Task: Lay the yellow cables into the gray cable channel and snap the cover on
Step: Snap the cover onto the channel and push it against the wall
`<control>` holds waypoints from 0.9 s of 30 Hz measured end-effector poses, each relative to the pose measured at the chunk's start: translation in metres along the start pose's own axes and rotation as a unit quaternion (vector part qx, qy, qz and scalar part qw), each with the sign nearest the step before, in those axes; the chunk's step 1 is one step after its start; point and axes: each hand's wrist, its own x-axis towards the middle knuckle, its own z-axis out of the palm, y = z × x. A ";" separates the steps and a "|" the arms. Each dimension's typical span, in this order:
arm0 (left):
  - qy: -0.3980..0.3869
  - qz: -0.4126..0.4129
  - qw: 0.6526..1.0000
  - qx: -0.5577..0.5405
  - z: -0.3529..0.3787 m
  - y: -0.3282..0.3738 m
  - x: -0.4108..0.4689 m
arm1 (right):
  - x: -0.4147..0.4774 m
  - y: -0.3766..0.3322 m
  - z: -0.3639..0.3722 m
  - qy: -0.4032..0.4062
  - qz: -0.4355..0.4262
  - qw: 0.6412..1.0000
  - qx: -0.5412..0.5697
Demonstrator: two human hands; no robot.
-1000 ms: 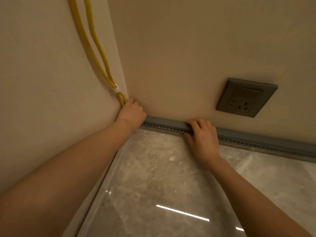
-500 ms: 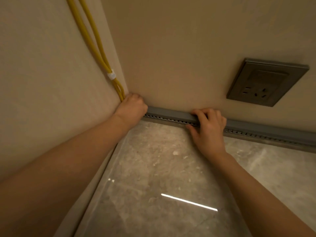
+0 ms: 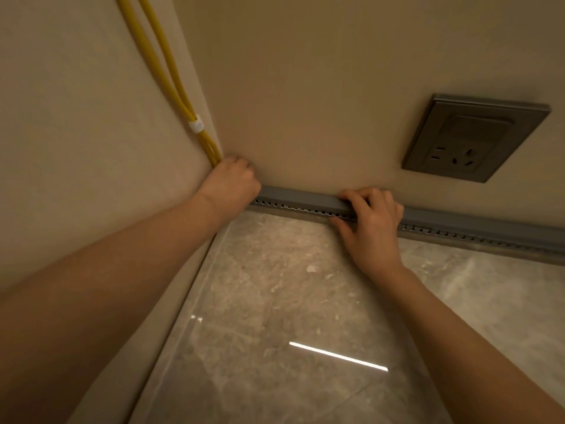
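Two yellow cables (image 3: 165, 61) run down the left wall, bound by a white tie (image 3: 196, 126), and vanish under my left hand (image 3: 231, 183) in the room corner. That hand is fisted at the left end of the gray cable channel (image 3: 298, 199), which runs along the foot of the back wall with a row of small holes on its front. My right hand (image 3: 371, 223) lies over the channel further right, fingers on its gray cover and thumb under the front edge. No cable shows inside the channel.
A dark gray wall socket (image 3: 472, 137) sits on the back wall above the channel, to the right. Glossy gray marble floor (image 3: 284, 316) fills the lower view and reflects a strip light. Beige walls meet at the corner.
My right hand has slid a little to the right along the channel cover. The left hand stays fisted in the corner. The camera has shifted slightly.
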 end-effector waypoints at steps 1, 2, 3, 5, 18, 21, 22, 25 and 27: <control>0.005 -0.008 1.000 -0.012 0.001 0.002 0.001 | 0.000 0.000 0.001 0.001 -0.001 1.000 0.001; 0.009 -0.014 1.000 -0.020 0.002 0.004 0.002 | 0.000 0.001 0.001 0.002 0.000 1.000 0.002; 0.012 -0.018 0.999 -0.025 0.003 0.006 0.003 | 0.000 0.001 0.002 0.002 0.000 1.000 0.002; 0.015 -0.020 0.999 -0.032 0.003 0.007 0.003 | -0.001 0.002 0.002 0.004 0.002 1.000 0.002; 0.112 -0.188 0.881 -0.419 -0.019 0.072 -0.009 | -0.003 -0.001 -0.011 -0.043 -0.010 0.999 0.026; 0.130 -0.296 0.661 -0.677 -0.037 0.106 -0.006 | -0.012 -0.004 -0.025 -0.013 -0.003 0.991 0.130; 0.107 -0.333 0.566 -0.746 -0.043 0.114 -0.003 | -0.017 -0.006 -0.029 0.018 0.009 0.989 0.149; 0.012 -0.368 0.214 -0.905 -0.058 0.127 0.005 | -0.034 -0.008 -0.041 0.123 0.125 0.961 0.212; -0.043 -0.348 0.113 -0.930 -0.063 0.131 0.008 | -0.041 -0.004 -0.051 0.187 0.282 0.888 0.313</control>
